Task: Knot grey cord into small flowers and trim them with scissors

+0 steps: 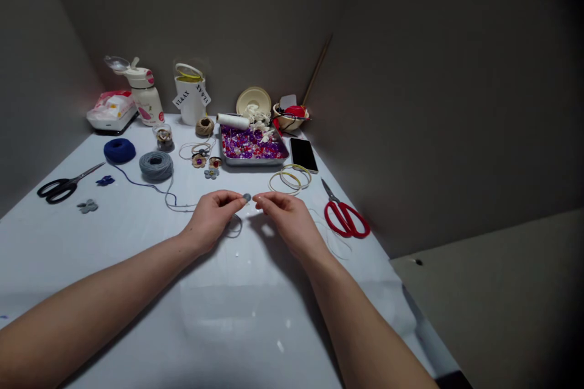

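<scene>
My left hand (213,214) pinches a small grey crocheted piece (247,197) between thumb and fingertips. Close to its right, my right hand (288,214) is closed in a pinch; whatever its fingertips hold is too small to make out. A loop of grey yarn (235,228) hangs below my left hand onto the table. The yarn strand runs left toward a grey yarn ball (156,166), beside a dark blue yarn ball (119,150). Grey crocheted petals (88,206) and a small blue piece (105,180) lie further left.
Black-handled scissors (64,188) lie at left, red-handled scissors (345,217) at right. Behind my hands are a metal tray (255,161) of beads, a phone (303,154), gold hoops (292,179) and small flower pieces (212,174). A bottle (146,103) and white canister (191,100) stand at the back.
</scene>
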Demonstrator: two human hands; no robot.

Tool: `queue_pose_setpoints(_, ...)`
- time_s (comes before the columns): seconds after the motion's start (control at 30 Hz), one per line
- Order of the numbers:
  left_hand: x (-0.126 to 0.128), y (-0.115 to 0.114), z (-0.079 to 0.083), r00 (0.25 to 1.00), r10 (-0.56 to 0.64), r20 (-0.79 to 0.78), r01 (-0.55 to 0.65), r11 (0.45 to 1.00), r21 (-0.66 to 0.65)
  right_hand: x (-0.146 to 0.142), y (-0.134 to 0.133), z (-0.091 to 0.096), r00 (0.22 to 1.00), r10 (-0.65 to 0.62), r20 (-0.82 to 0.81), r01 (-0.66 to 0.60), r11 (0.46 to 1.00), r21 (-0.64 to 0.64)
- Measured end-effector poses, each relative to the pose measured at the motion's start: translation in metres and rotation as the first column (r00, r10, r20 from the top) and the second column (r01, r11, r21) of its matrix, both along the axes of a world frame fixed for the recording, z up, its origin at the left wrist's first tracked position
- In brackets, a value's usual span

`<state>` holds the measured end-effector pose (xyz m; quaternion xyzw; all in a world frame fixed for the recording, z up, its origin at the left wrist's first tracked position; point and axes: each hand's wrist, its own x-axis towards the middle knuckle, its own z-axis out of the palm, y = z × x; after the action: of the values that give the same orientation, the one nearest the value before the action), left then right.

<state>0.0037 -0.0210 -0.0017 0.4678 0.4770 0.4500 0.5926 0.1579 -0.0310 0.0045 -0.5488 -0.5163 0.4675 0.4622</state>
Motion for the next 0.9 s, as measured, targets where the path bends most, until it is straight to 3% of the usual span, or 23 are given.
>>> queue_pose_setpoints(0.2,0.003,-0.004,-0.002,0.999,0.038,0.025,-0.039,0.999,0.034,-0.01,-0.004,-0.007,0.995,-0.036,-0.092,0.038,0.999,0.013)
queue_pose_setpoints(0.37,0.005,-0.005,-0.005,0.999,0.041,0.009,-0.041,0.998,0.05,-0.013,-0.005,-0.006,0.995,-0.09,-0.037,0.093,0.993,0.067)
queue_pose_setpoints(0.67,0.0,-0.001,0.002,0.988,-0.103,-0.118,0.108,0.993,0.043,-0.002,0.0,-0.007,0.992,-0.029,0.125,0.021,0.998,0.065)
queue_pose_setpoints(0.9,-0.004,0.002,0.009,0.955,-0.138,-0.262,0.163,0.984,0.077,0.002,-0.001,-0.002,0.98,0.08,0.183,-0.082,0.997,0.004)
